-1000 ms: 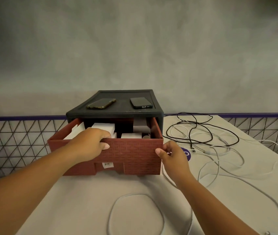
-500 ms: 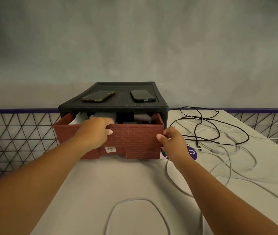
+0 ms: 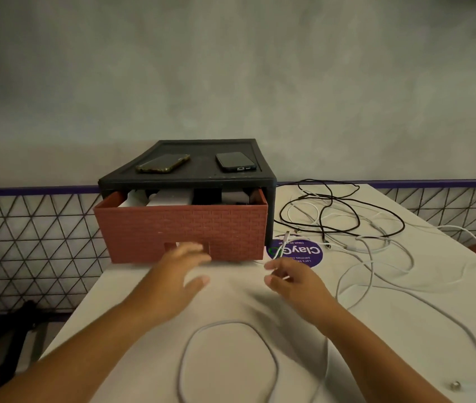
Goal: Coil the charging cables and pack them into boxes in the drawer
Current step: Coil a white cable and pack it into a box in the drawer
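A red brick-patterned drawer (image 3: 184,231) sticks partly out of a dark cabinet (image 3: 190,178) at the back of the white table (image 3: 231,295). White boxes (image 3: 170,197) show inside the drawer. My left hand (image 3: 181,274) hovers in front of the drawer with fingers spread, holding nothing. My right hand (image 3: 292,282) pinches the end of a white charging cable (image 3: 282,247), whose plug points up toward the drawer's right corner. A black cable (image 3: 332,210) and more white cables (image 3: 376,248) lie tangled on the right.
Two phones (image 3: 162,163) lie on top of the cabinet. A grey cable loop (image 3: 228,324) lies near the table's front. A purple round sticker (image 3: 303,253) sits beside the drawer. A wire mesh fence (image 3: 33,242) runs behind the table, with dark objects on the floor at left.
Both hands have let go of the drawer front and drawn back. The drawer is pushed further in than a second ago. My right hand now pinches a white cable end.
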Demonstrator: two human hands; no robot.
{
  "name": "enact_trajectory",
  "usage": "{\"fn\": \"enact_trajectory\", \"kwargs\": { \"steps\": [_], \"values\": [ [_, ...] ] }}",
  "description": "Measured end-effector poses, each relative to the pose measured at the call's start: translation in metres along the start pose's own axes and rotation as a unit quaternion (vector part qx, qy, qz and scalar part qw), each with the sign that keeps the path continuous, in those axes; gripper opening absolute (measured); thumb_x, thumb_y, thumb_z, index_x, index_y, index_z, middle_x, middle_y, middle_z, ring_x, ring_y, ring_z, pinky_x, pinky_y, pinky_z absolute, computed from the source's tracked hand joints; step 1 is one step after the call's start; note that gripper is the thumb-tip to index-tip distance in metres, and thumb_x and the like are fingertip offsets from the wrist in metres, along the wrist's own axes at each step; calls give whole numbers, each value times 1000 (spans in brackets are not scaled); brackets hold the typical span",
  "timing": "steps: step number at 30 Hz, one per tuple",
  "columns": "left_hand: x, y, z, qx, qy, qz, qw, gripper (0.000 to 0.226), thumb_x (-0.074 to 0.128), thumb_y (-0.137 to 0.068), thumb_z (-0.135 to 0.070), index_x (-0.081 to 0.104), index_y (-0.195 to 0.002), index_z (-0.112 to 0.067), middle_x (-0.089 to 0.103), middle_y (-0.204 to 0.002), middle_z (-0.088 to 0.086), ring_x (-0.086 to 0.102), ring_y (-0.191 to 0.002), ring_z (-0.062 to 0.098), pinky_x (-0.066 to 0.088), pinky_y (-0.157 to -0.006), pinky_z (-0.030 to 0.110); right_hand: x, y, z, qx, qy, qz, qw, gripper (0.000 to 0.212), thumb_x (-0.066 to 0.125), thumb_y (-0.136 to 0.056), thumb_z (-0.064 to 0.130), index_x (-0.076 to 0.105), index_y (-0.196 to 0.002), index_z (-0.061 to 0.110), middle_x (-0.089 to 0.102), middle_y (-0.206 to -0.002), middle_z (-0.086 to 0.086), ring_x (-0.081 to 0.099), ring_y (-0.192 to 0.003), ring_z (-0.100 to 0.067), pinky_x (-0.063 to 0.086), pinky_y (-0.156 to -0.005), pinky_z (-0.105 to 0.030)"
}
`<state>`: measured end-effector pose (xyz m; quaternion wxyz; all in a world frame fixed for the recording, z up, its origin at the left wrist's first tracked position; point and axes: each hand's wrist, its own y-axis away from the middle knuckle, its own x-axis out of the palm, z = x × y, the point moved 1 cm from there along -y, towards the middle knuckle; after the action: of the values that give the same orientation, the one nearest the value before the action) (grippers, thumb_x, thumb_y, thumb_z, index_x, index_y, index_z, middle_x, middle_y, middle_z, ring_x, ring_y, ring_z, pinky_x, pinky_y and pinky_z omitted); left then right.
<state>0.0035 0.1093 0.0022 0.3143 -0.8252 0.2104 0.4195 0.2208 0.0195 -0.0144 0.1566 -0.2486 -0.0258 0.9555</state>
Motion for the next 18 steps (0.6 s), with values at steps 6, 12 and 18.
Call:
{"fn": "enact_trajectory", "kwargs": {
  "steps": [6,12,18],
  "values": [
    [38,55,-8,-3,54,133,990,9,56,-86,-45,52,-91,-52,39,-120,-31,38,-115,-16,27,-102,7,-26,60,-3,-58,152,112,980,23,67,-83,31,53,-96,45,61,-95,17,56,-90,3,43,-80,-10],
    [47,82,-14,-30,-8,121,992,44,45,-96,-33,43,-139,-22,29,-143,-22,21,-131,-7,8,-103,4,-43,108,-14,-80,280,205,935,35,76,-69,34,63,-101,41,47,-113,23,47,-107,2,33,-88,-6],
    [33,89,-23,-86,41,178,979,72,41,-78,-75,45,-135,-31,25,-143,-24,21,-130,-8,12,-108,11,-47,122,-19,-133,275,95,948,18,66,-80,19,56,-73,32,51,-80,18,47,-74,5,37,-72,-10]
  ]
}}
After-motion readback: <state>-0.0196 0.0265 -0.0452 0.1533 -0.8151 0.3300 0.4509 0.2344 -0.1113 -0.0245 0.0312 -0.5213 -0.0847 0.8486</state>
